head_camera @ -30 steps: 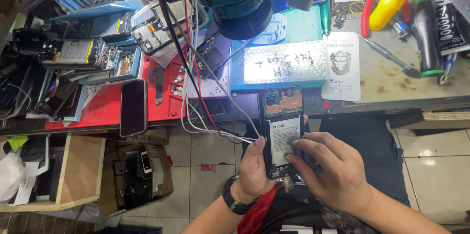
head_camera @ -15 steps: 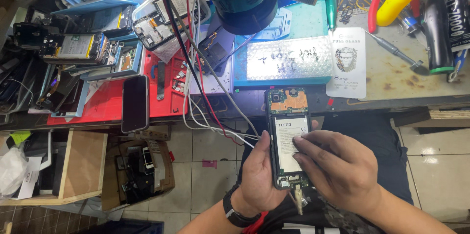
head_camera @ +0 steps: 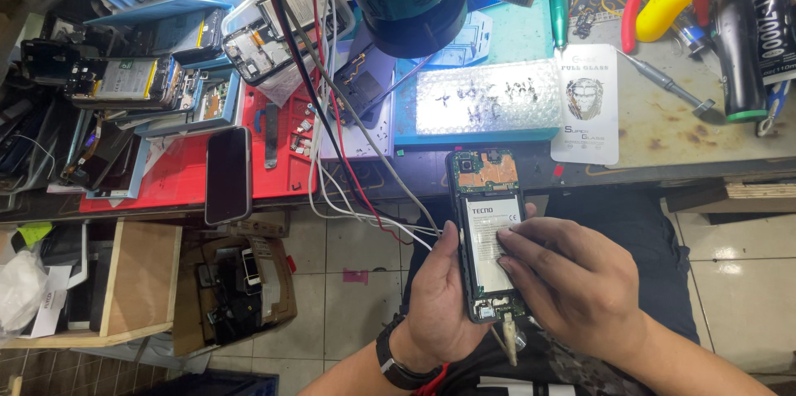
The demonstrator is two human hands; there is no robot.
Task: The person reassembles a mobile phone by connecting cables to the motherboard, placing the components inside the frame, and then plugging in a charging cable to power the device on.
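- both hands hold an opened phone above the lap, just in front of the workbench edge; its back cover is off.
- left hand cradles the phone from beneath and along its left side, thumb laid up the left edge, fingers wrapped behind out of sight; a dark wristwatch sits on that wrist.
- right hand comes in from the right, palm down, fingers curled, fingertips pressing on the pale battery.
- the phone is a slim dark rectangle, held upright and slightly tilted; a white, smooth battery fills its middle, copper-coloured shielding and a small round camera lens sit at the top, green circuit board shows at the bottom.
- a thin pale strip hangs below the phone's lower end.
- beyond it on the bench lie a shiny, crinkled silver pad on a teal mat, and a white flat packet.
- to the left, a glossy black phone rests on a red mat; white and red cables trail down over the bench edge.
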